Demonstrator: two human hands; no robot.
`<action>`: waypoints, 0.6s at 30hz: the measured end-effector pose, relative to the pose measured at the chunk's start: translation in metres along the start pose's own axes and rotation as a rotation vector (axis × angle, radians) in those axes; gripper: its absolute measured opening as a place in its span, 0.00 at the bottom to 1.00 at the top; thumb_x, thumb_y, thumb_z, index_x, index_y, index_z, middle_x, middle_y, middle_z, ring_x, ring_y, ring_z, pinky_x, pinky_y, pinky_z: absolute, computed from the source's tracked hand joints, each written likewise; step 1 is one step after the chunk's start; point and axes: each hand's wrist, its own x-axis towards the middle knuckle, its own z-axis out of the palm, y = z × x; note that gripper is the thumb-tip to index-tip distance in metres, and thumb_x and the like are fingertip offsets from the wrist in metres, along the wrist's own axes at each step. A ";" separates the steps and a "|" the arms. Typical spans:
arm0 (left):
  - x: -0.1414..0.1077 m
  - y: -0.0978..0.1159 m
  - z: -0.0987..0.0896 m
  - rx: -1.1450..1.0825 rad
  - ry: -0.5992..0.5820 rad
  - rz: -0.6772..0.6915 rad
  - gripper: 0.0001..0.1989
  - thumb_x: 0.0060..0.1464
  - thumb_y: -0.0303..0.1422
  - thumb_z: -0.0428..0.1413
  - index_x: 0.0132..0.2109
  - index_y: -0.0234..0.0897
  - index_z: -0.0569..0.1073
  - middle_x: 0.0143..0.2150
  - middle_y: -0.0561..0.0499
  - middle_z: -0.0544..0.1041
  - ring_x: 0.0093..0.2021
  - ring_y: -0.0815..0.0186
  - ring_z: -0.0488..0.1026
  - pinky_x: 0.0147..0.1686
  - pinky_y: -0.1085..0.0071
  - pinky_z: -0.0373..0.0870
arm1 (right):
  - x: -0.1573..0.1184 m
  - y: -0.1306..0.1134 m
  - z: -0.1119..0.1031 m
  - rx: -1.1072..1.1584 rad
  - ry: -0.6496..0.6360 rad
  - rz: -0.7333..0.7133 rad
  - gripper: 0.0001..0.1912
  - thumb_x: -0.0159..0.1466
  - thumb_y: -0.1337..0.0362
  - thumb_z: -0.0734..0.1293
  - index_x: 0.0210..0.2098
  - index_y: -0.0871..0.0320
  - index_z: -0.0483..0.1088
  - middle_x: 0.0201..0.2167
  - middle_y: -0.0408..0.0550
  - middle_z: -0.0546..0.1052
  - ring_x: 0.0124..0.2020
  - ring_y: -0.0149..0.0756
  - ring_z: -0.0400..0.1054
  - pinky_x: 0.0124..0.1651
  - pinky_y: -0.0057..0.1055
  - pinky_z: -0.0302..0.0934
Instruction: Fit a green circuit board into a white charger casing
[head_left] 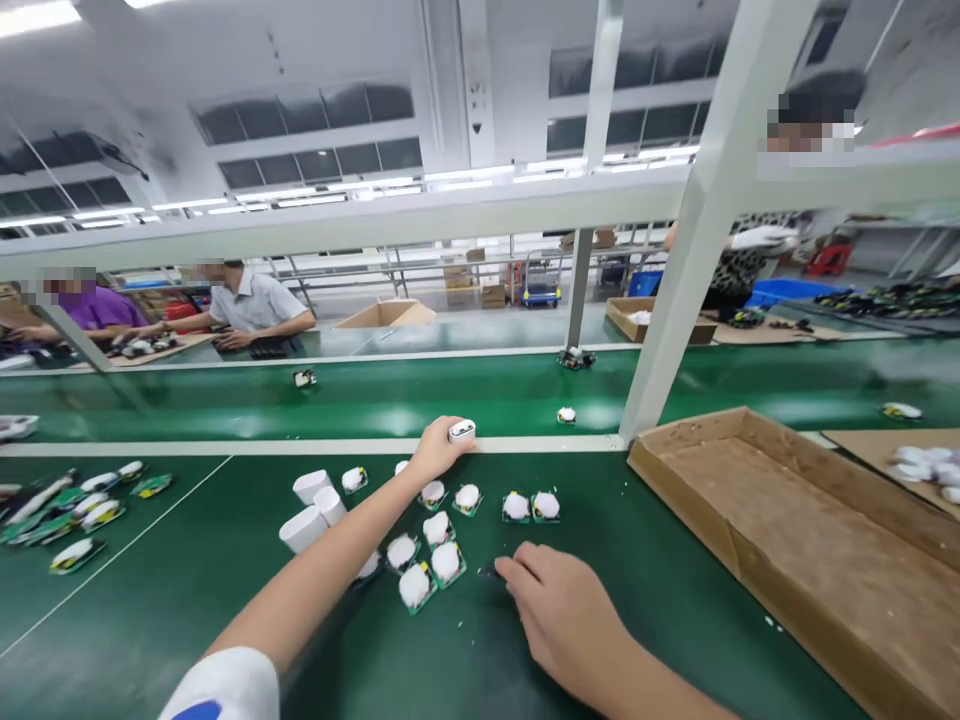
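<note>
My left hand [437, 450] reaches out over the far edge of the green table [570, 470], closed round a small white plastic case [463, 432] with a dark-marked end. Closer in, my right hand [559, 610] is low over the table, its fingers pinched on a small dark piece [489, 572] whose kind I cannot make out. Between the hands lie several small green circuit boards with white rounded tops, among them one board [448, 563] and a pair side by side [531, 507]. Left of my forearm are white oval plastic housings [302, 529], partly hidden by the arm.
An open cardboard tray [720, 540] stands at the right. More circuit boards [90, 512] are piled at the left. Beyond a pale rail [225, 447] runs a green conveyor belt [450, 392] carrying scattered boards. A slanted metal post [675, 260] rises ahead. Co-workers sit across the belt.
</note>
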 end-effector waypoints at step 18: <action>-0.092 -0.080 -0.137 0.199 0.039 -0.116 0.22 0.47 0.32 0.58 0.52 0.37 0.71 0.53 0.45 0.68 0.54 0.58 0.67 0.56 0.64 0.63 | 0.005 0.012 0.009 0.179 -0.355 0.089 0.21 0.53 0.80 0.56 0.38 0.56 0.72 0.34 0.46 0.79 0.35 0.38 0.73 0.35 0.30 0.61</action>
